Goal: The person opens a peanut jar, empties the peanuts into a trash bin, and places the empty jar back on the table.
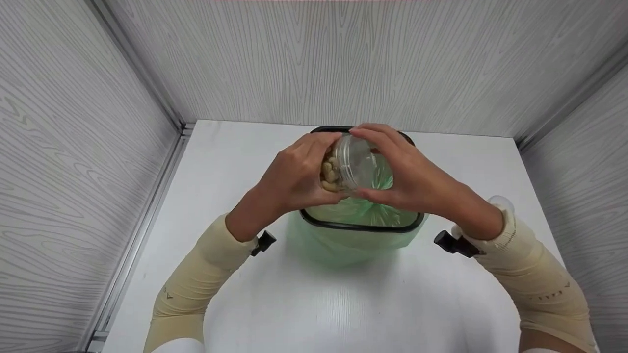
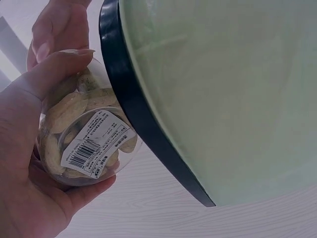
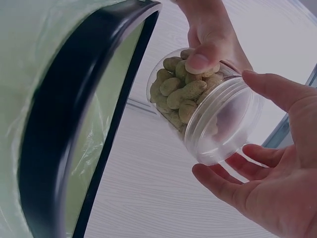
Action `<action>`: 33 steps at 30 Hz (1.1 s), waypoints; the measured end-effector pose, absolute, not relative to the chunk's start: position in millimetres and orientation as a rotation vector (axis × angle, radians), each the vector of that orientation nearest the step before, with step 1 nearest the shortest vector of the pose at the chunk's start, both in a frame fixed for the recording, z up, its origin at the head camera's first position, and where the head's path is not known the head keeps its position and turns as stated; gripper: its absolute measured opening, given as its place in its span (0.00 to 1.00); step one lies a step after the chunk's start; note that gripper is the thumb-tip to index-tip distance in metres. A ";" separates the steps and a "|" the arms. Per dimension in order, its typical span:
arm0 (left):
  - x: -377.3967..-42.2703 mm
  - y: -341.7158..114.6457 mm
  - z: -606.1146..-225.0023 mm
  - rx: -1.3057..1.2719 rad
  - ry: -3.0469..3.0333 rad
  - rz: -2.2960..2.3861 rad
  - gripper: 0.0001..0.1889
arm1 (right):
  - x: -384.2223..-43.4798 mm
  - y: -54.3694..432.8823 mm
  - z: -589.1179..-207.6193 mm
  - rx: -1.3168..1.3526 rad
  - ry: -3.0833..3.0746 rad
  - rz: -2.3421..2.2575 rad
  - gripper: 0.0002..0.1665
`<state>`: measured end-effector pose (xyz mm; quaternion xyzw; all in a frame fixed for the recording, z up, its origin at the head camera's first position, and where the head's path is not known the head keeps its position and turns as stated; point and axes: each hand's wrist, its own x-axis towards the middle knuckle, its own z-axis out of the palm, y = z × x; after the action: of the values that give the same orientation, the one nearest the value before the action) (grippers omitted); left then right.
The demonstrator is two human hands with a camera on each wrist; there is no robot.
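A clear plastic jar of unshelled peanuts (image 1: pixel 329 171) is tipped on its side above the bin, its threaded end towards the right. My left hand (image 1: pixel 299 169) grips the jar round its base end, where a white barcode label (image 2: pixel 96 144) shows in the left wrist view. The fingertips and thumb of my right hand (image 1: pixel 412 171) span the threaded end (image 3: pixel 225 119) from opposite sides, right at its rim. In the right wrist view the peanuts (image 3: pixel 183 94) lie towards the base half, and the threaded half holds few or none.
A bin with a black rim (image 1: pixel 363 227) and a green bag liner (image 1: pixel 343 245) stands on the white table (image 1: pixel 333 309) beneath my hands. A round clear piece (image 1: pixel 500 201) lies beside my right wrist, partly hidden. Grey wood-grain panels (image 1: pixel 314 59) enclose the table at the back and sides.
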<state>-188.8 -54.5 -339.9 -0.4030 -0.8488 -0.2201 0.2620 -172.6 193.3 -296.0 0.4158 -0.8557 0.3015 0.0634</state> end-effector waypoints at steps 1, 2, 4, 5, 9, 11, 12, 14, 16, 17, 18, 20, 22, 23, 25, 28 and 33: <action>-188.9 -54.3 -339.5 -1.091 -2.299 -0.597 0.44 | -172.7 193.8 -295.8 1.276 -2.572 0.892 0.55; -188.9 -54.1 -339.2 -1.093 -2.304 -0.600 0.44 | -172.7 194.6 -296.0 1.294 -2.564 0.867 0.55; -188.8 -53.7 -339.2 -1.093 -2.317 -0.604 0.45 | -172.4 195.8 -296.6 1.324 -2.550 0.823 0.56; -188.7 -53.6 -339.3 -1.092 -2.323 -0.607 0.45 | -172.4 196.4 -297.1 1.335 -2.546 0.805 0.57; -187.6 -53.3 -340.2 -1.080 -2.334 -0.615 0.45 | -171.7 197.0 -298.4 1.312 -2.576 0.804 0.61; -187.0 -53.3 -340.4 -1.077 -2.334 -0.613 0.46 | -171.4 196.3 -298.6 1.267 -2.608 0.860 0.63; -186.7 -53.3 -340.4 -1.074 -2.335 -0.612 0.46 | -170.9 195.7 -298.5 1.238 -2.627 0.896 0.63; -186.4 -52.9 -340.1 -1.071 -2.336 -0.608 0.46 | -170.3 194.4 -298.2 1.170 -2.667 0.954 0.62; -186.3 -52.2 -339.7 -1.070 -2.336 -0.606 0.46 | -169.5 193.0 -297.6 1.104 -2.703 0.994 0.61; -186.3 -51.8 -339.5 -1.069 -2.335 -0.604 0.46 | -169.3 192.4 -297.5 1.073 -2.723 0.997 0.60; -186.3 -51.5 -339.3 -1.068 -2.334 -0.603 0.46 | -169.3 192.0 -297.4 1.047 -2.738 0.999 0.59; -186.3 -50.6 -339.0 -1.065 -2.327 -0.595 0.45 | -169.9 191.2 -297.4 1.018 -2.753 1.006 0.57; -186.4 -50.1 -338.9 -1.064 -2.322 -0.591 0.45 | -170.6 191.2 -297.7 1.011 -2.758 1.006 0.56; -186.5 -49.8 -339.1 -1.062 -2.319 -0.590 0.45 | -170.9 191.2 -297.7 1.011 -2.758 1.003 0.55; -186.9 -49.4 -339.7 -1.062 -2.314 -0.589 0.45 | -171.5 191.3 -298.0 1.024 -2.747 1.001 0.54; -187.8 -49.3 -340.8 -1.066 -2.310 -0.592 0.46 | -172.2 192.1 -298.4 1.066 -2.719 0.983 0.54; -188.8 -49.7 -341.1 -1.072 -2.305 -0.602 0.46 | -173.0 193.7 -296.7 1.191 -2.657 0.939 0.55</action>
<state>-188.8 -49.7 -341.1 -0.3960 -0.8517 -0.2225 0.2614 -173.0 193.7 -296.7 0.3890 -0.8677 0.3066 0.0408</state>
